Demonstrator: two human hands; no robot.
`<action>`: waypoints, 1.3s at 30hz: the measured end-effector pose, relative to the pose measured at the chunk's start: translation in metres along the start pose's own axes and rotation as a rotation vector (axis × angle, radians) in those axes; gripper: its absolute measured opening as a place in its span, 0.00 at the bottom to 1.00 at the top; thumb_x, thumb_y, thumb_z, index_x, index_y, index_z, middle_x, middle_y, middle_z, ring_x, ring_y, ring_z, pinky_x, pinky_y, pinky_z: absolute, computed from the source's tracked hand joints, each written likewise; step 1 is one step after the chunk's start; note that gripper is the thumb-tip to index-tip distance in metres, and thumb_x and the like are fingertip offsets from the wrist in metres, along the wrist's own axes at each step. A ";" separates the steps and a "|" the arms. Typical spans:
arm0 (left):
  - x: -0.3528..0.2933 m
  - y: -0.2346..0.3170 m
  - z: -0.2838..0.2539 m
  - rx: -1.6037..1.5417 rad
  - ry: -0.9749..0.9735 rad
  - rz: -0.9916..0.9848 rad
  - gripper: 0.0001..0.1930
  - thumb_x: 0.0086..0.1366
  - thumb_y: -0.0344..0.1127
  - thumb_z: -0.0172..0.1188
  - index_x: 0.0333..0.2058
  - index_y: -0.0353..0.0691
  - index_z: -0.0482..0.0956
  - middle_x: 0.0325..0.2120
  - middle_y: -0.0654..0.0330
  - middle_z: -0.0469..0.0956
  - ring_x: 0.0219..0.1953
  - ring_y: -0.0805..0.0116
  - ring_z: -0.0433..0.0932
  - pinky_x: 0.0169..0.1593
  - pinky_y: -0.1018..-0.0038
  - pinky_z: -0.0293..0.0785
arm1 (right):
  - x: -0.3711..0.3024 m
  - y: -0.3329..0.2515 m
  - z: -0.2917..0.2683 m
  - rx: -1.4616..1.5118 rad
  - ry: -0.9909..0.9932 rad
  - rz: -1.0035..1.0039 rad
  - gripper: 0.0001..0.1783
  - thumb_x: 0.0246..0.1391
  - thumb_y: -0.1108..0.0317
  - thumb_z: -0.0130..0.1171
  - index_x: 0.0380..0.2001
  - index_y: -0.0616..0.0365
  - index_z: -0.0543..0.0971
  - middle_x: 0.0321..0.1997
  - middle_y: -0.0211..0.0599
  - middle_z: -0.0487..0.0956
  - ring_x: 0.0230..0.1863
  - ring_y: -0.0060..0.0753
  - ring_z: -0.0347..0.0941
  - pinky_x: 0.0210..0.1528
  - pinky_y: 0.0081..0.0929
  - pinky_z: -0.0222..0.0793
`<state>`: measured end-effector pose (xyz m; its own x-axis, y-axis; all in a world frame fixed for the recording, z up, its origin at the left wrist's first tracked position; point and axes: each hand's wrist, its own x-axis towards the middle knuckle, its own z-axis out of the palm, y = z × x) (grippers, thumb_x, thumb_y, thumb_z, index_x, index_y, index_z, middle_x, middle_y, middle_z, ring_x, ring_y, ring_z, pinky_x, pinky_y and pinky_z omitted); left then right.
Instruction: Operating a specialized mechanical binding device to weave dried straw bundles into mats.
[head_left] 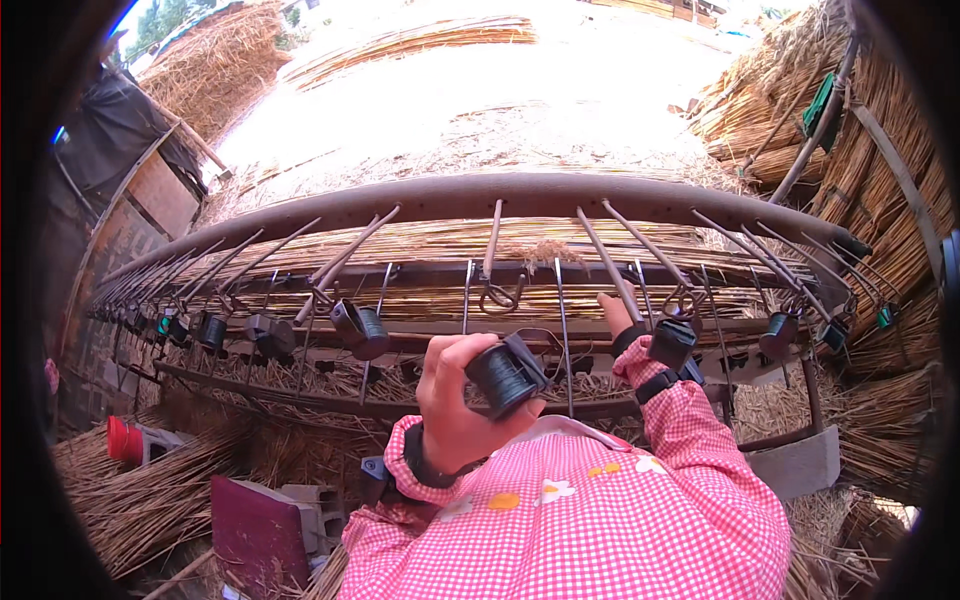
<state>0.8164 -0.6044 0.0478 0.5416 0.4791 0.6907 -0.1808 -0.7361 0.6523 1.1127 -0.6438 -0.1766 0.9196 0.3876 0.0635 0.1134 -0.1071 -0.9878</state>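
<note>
**Reeds (440, 238), rail (640, 195) and a cord-wound spool (505, 380)**

Before us, pale reeds stretch below and beyond the long brown rail and its metal rods (493, 240). Dark hanging holders (371, 330) line it, several containing wound cord. Our right hand (617, 316) reaches among the rods; we cannot tell whether it grips anything. Our left hand (452, 385), before our chest, is clamped on the spool, full of dark cord in its black holder (528, 360).

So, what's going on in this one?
A person's left hand holds a spool of dark cord up in front of a long metal frame. The right hand reaches in among the rods; whether it grips anything is unclear. Reeds lie lengthwise along the frame, and more spools hang in a row.
</note>
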 end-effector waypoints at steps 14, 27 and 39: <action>-0.018 -0.044 0.074 -0.904 -0.724 -0.613 0.42 0.43 0.48 0.68 0.52 0.34 0.56 0.46 0.59 0.67 0.48 0.69 0.67 0.49 0.74 0.64 | -0.119 -0.098 -0.088 0.221 -1.033 0.345 0.15 0.51 0.61 0.53 0.26 0.64 0.78 0.25 0.32 0.77 0.25 0.18 0.71 0.30 0.16 0.66; 0.040 0.079 0.183 -1.252 0.090 -0.651 0.32 0.59 0.60 0.37 0.44 0.32 0.63 0.27 0.57 0.71 0.27 0.69 0.71 0.29 0.76 0.67 | -0.106 -0.117 -0.167 0.907 -1.361 0.740 0.20 0.53 0.64 0.45 0.48 0.63 0.65 0.23 0.37 0.74 0.26 0.34 0.73 0.34 0.31 0.71; -0.077 0.069 0.152 0.427 0.491 -0.326 0.13 0.60 0.40 0.49 0.28 0.35 0.75 0.21 0.57 0.71 0.22 0.66 0.71 0.27 0.74 0.66 | -0.102 -0.153 -0.156 1.205 -1.681 1.037 0.18 0.42 0.63 0.50 0.39 0.57 0.72 0.49 0.49 0.68 0.54 0.47 0.61 0.57 0.52 0.52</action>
<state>0.8867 -0.7647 -0.0077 0.0639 0.7912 0.6082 0.3171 -0.5940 0.7393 1.0604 -0.8095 -0.0099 -0.5872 0.7945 0.1544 -0.8020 -0.5453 -0.2440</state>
